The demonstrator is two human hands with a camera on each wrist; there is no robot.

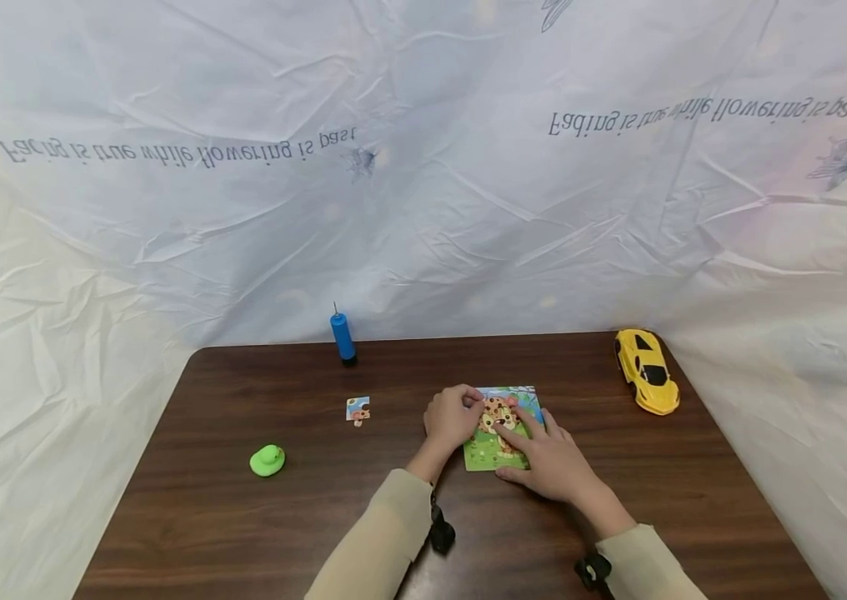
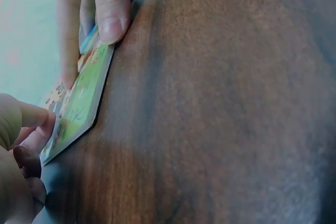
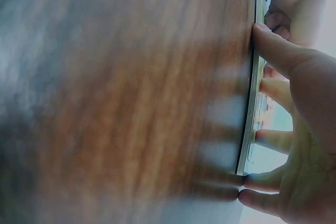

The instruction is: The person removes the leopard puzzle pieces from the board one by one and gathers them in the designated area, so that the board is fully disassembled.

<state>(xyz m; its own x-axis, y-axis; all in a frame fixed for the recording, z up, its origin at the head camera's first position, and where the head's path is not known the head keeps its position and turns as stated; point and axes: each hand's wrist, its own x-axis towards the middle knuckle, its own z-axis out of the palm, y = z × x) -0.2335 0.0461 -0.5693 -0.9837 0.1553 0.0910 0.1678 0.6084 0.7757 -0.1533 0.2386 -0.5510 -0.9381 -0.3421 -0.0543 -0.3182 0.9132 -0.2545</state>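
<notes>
A jigsaw puzzle [image 1: 489, 454] with a spotted cartoon animal on green and blue lies flat on the table. My left hand [image 1: 452, 418] is at its upper left edge, fingers curled and thumb close to the index finger, gripping the puzzle's edge there; what lies between the fingertips is hidden. Across the right side spreads my right hand [image 1: 554, 458], fingers nearly straight, some fingertips touching the picture. Its thumb [image 2: 111, 27] rests at the near edge in the left wrist view. Away to the left lies a small puzzle piece [image 1: 358, 409] with a matching print.
On the dark wooden table [image 1: 303, 533], a green toy duck [image 1: 268, 460] sits at the left. A blue cylinder with a thin pin on top [image 1: 343, 337] stands near the back edge. A yellow toy car [image 1: 647, 372] is at the back right. White printed cloth [image 1: 423, 208] hangs behind.
</notes>
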